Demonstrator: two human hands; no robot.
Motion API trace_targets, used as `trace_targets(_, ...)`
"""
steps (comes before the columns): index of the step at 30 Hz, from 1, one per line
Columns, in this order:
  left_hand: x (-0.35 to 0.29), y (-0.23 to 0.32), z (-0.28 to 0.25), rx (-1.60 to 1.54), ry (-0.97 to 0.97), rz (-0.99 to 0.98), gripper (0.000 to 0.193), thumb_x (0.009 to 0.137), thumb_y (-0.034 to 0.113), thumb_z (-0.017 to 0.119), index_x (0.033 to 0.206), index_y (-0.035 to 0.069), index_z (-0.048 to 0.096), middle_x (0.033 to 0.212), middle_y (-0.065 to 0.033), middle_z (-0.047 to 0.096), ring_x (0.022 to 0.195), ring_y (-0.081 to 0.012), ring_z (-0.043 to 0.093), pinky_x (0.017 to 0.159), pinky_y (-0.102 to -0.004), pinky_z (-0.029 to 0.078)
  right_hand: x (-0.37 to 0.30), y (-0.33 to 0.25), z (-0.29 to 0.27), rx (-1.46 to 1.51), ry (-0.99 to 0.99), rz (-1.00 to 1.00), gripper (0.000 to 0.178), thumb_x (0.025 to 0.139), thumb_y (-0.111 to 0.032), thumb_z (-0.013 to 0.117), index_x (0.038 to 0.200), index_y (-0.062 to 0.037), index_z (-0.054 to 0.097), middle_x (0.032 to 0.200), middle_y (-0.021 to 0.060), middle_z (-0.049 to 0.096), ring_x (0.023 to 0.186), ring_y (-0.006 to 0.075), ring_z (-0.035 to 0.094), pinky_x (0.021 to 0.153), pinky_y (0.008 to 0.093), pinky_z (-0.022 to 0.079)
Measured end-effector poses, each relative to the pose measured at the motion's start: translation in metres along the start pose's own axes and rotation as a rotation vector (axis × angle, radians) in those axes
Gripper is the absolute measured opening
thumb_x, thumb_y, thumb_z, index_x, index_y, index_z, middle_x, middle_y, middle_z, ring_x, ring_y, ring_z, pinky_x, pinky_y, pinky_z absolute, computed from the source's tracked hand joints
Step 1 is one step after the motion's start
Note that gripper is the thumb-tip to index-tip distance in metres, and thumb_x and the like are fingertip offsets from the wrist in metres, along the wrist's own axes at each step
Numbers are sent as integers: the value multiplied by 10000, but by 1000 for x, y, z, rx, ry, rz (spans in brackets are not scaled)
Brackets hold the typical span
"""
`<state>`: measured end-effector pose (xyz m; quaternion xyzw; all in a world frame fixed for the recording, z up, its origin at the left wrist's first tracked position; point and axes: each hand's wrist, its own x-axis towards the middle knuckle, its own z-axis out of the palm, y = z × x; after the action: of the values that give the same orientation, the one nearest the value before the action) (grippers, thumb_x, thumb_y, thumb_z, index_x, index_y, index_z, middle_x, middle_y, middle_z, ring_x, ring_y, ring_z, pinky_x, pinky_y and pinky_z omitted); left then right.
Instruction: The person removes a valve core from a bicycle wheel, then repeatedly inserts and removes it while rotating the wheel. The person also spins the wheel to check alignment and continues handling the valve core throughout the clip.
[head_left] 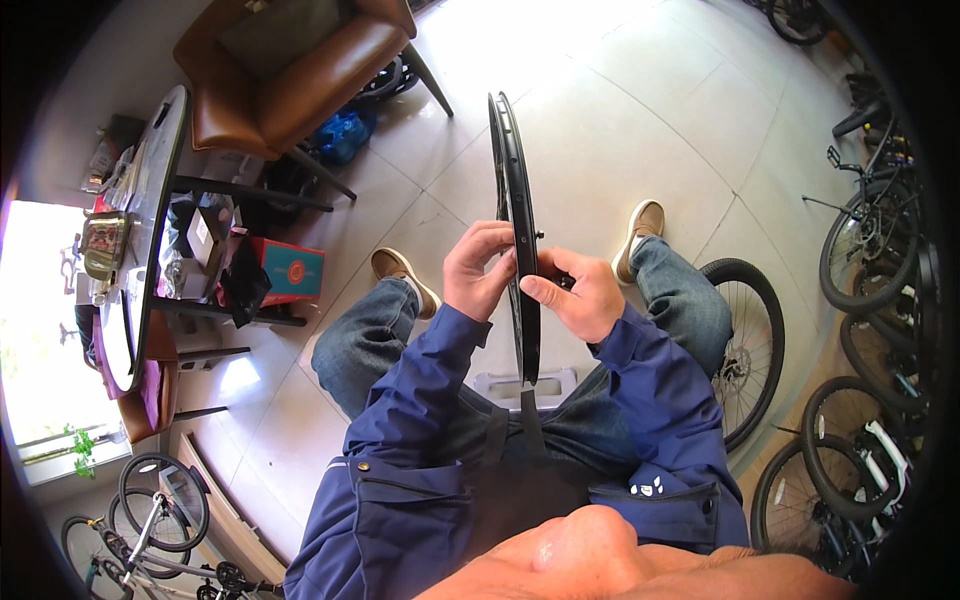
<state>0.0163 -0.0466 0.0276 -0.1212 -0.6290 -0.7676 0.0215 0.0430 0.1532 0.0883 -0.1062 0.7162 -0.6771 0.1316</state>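
A bare black bicycle wheel rim [516, 170], without a tire, stands upright and nearly edge-on between my knees. My left hand [480, 268] is closed against the left side of the wheel, its fingers bent and their tips partly hidden by the rim. On the other side my right hand [580, 292] grips it, thumb against the rim and fingers curled. A small dark end piece sticks out to the right of the rim, just above that hand. Whether either hand pinches a spoke or small part cannot be made out.
A light grey plastic stool or step [550, 388] shows below the wheel. To the right, a tired bicycle wheel [765, 350] stands by my leg, and several bicycles [860, 440] line that side. A cluttered table [165, 190] and a brown leather chair [290, 90] stand left.
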Motion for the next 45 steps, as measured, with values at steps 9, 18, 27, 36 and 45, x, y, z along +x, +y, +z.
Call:
trace_targets(9,5,-17,-2,40,12,153,155,1011,32,735,1158,-17,717,1168,-99,672,1037,-183,670,936,-318,542,2,0,1,1,-22,20,440,1007,-340,806,1223,38,741,1033,118,795,966,156,742,896,320,588)
trace_targets(18,7,-15,1,6,55,109,134,1088,96,649,1182,5,679,1137,-72,664,1028,-159,666,927,-311,536,1,12,7,74,-14,74,571,914,-321,898,1307,20,663,1029,95,779,935,145,727,877,318,582)
trace_targets(27,20,-15,-4,-88,127,164,128,1116,105,600,1193,23,662,1093,-35,678,958,-109,665,858,-276,540,-5,13,21,-153,-142,78,501,807,-331,950,1158,-38,746,1001,64,797,858,173,712,834,325,564)
trace_targets(36,27,-15,0,-152,183,129,135,1101,71,621,1220,13,648,1066,-56,717,924,-107,686,789,-263,566,-7,11,34,-277,-50,-61,256,899,-164,803,1105,-13,782,951,87,752,747,153,626,698,308,524)
trace_targets(45,36,-29,-25,-135,294,211,121,1017,-31,694,1129,13,688,1097,-108,738,1007,-190,705,941,-346,565,-11,21,31,-276,-111,31,592,862,-413,886,1265,-17,708,1068,123,767,942,301,734,858,380,584)
